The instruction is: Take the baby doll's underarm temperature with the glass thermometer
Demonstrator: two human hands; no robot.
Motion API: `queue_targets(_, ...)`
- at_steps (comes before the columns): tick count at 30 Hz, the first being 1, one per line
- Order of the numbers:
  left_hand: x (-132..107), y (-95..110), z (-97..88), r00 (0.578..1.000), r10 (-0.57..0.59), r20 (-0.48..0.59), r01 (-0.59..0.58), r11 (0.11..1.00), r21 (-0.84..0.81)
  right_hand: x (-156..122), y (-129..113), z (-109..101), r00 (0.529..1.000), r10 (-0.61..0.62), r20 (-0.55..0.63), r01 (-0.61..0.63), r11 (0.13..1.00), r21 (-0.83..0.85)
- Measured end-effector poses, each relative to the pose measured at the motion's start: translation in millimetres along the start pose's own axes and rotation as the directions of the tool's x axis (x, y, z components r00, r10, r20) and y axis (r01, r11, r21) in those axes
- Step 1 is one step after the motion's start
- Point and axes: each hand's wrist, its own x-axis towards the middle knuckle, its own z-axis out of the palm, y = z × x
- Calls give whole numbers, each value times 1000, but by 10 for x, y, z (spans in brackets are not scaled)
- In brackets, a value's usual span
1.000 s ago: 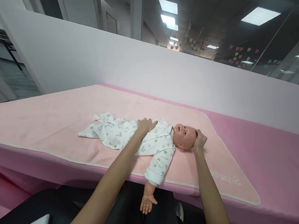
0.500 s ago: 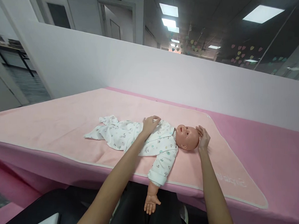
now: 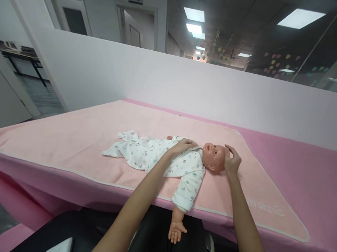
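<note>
A baby doll (image 3: 144, 155) lies on its back across a peach mat (image 3: 83, 136), dressed in a white printed outfit. Its bare head (image 3: 213, 157) points to the right, and one arm (image 3: 188, 185) hangs over the mat's near edge. My left hand (image 3: 184, 146) rests on the doll's upper chest near the collar, palm down with fingers stretched out. Against the crown of the doll's head lies my right hand (image 3: 233, 161), its fingers curved and apart. The undersides of both hands are hidden.
A pink cloth (image 3: 302, 167) covers the table beneath the mat. Behind the table stands a low white partition (image 3: 187, 82). A white flat object (image 3: 59, 247) lies at the lower left, by my legs (image 3: 162, 238).
My left hand has slid right along the doll's torso towards its neck, uncovering the doll's far hand. My right hand stays at the head, its fingers slightly shifted. The view has turned slightly left.
</note>
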Motion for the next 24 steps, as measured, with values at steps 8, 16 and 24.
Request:
queue_targets(8, 20, -166, -137, 952, -187, -241, 48, 872, -488, -208, -654, 260, 766, -505, 397, 630, 712, -309)
queue_targets(16, 115, -182, -127, 951, -289, -109, 127, 689, -713, -17, -988, 671, 573, -254, 780, 761, 518, -391)
queue_targets(24, 140, -190, -159, 919, -345, -192, 89, 654, -751, 26, -1002, 919, 582, -117, 805, 764, 417, -492)
